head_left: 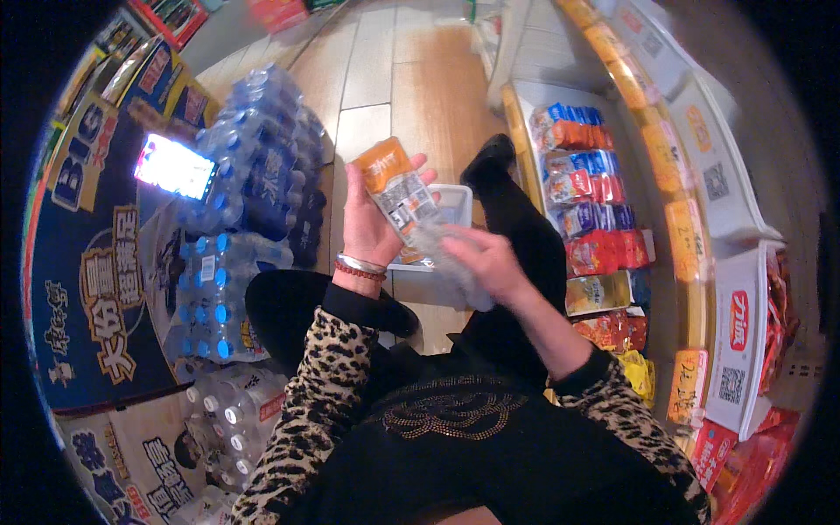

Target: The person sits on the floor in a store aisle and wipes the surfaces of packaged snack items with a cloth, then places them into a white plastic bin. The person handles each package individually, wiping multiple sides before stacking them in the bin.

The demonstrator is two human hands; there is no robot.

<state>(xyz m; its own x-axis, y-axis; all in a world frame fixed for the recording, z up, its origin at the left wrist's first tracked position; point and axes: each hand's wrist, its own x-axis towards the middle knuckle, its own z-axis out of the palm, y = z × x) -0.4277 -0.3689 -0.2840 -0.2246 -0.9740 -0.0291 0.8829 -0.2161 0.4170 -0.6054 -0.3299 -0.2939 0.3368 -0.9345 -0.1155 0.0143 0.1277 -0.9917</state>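
Observation:
An orange and white snack packet (387,172) lies tilted across the upturned palm of my left hand (367,226), with the fingers curled behind its far edge. It bears writing and printed codes. My right hand (489,262) grips a grey cloth (453,262), blurred by motion, at the lower end of the packet. The cloth hides that end, and I cannot tell how firmly it touches. Below both hands, a white plastic bin (462,197) rests on the floor between my legs. Part of another packet (412,256) shows inside it; my hands hide much of the rest.
Shrink-wrapped water bottles (262,151) are stacked at the left, with more bottle packs (226,295) nearer me. A lit screen (176,165) glows beside them. Right of my outstretched leg, a low shelf holds rows of snack packets (581,184). White bins (738,367) stand beyond its edge.

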